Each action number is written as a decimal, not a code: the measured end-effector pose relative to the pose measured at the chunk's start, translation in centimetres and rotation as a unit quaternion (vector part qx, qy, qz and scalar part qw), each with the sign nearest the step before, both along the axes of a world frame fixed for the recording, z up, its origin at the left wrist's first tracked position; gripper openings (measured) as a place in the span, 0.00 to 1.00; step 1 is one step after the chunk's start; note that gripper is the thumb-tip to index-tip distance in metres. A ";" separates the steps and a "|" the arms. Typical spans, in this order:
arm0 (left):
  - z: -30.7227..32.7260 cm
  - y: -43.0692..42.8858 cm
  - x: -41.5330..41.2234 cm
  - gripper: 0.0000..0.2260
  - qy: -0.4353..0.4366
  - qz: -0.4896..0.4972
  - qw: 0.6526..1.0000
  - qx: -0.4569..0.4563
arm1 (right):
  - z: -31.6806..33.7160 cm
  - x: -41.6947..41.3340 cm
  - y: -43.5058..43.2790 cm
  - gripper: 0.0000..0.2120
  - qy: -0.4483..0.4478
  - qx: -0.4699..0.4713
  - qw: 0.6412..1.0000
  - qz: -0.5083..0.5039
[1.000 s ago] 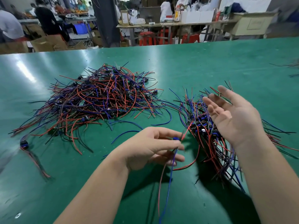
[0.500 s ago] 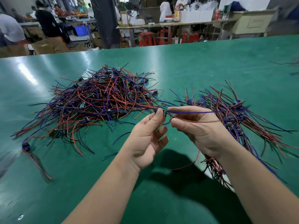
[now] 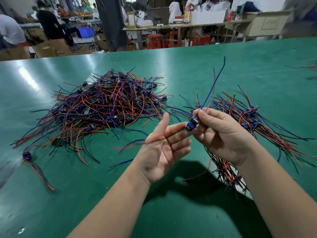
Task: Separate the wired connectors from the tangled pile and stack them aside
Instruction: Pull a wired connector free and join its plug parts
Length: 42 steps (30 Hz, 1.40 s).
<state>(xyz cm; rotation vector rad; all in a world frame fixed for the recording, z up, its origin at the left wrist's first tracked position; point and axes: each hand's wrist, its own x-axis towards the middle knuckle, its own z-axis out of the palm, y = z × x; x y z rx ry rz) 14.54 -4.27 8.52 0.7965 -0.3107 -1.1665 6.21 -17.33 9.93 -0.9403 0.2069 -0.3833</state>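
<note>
Your right grip [image 3: 221,133] pinches one connector [image 3: 191,125]; left grip [image 3: 163,152] released. Next, likely lay it on the stack [image 3: 250,115] beyond that grip

Factory workshop: workbenches [image 3: 187,25], cartons [image 3: 53,48]

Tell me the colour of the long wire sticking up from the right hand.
Blue; the wire shows best in the head view.

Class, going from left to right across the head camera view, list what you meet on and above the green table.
lone connector → tangled pile → left hand → held connector → right hand → sorted stack
</note>
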 end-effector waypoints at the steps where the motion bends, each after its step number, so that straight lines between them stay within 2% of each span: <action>1: 0.2 0.1 0.0 0.18 -0.022 0.011 1.000 0.010 | -0.1 0.0 0.0 0.06 0.005 -0.016 1.000 0.003; 2: 0.0 0.2 0.1 0.17 -0.057 0.021 0.998 0.018 | -0.1 -0.1 0.0 0.06 0.012 -0.038 0.999 0.006; 6: -0.2 0.3 -0.4 0.04 -0.173 0.028 0.983 0.049 | -0.2 -0.4 -0.3 0.05 0.062 -0.127 0.989 0.042; 9: -0.4 0.3 -0.6 0.06 -0.200 0.018 0.978 0.061 | 0.0 -0.9 -1.1 0.01 0.102 -0.162 0.980 0.055; 15: -1.0 0.2 -0.9 0.05 -0.252 -0.005 0.964 0.080 | 0.0 -1.4 -1.6 0.08 0.151 -0.235 0.959 0.045; 19: -1.3 0.6 -0.3 0.08 -0.314 -0.057 0.934 0.162 | 0.4 -1.2 -2.0 0.07 0.147 -0.198 0.964 -0.094; 23: -1.8 0.6 -0.1 0.09 -0.346 -0.112 0.908 0.210 | 0.1 -0.9 -2.8 0.10 0.077 -0.115 0.955 -0.262; 29: -1.4 1.4 1.4 0.09 -0.332 -0.078 0.911 0.232 | 0.0 -0.6 -2.2 0.10 -0.036 -0.086 0.914 -0.395; 31: -1.3 1.4 1.8 0.09 -0.329 -0.032 0.912 0.244 | 0.2 -0.6 -2.6 0.09 -0.036 -0.078 0.909 -0.409; 33: -1.4 1.0 2.1 0.10 -0.298 0.048 0.924 0.233 | 0.2 -0.6 -2.5 0.08 0.003 -0.147 0.923 -0.354; 35: -1.4 0.7 2.1 0.11 -0.259 0.116 0.938 0.200 | -0.3 -0.5 -1.6 0.06 0.061 -0.310 0.925 -0.210; 37: -1.3 0.6 2.0 0.14 -0.252 0.137 0.943 0.166 | -0.9 -0.4 -0.2 0.12 0.101 -0.440 0.890 -0.056; 38: -1.3 0.6 2.0 0.15 -0.259 0.134 0.944 0.153 | -1.2 -0.3 0.5 0.15 0.103 -0.476 0.873 -0.018; 39: -1.3 0.7 1.9 0.14 -0.269 0.126 0.945 0.140 | -1.3 -0.2 1.1 0.16 0.100 -0.499 0.860 -0.017; 42: -1.0 0.7 1.7 0.13 -0.285 0.094 0.945 0.129 | -1.1 -0.1 1.8 0.11 0.083 -0.533 0.837 -0.087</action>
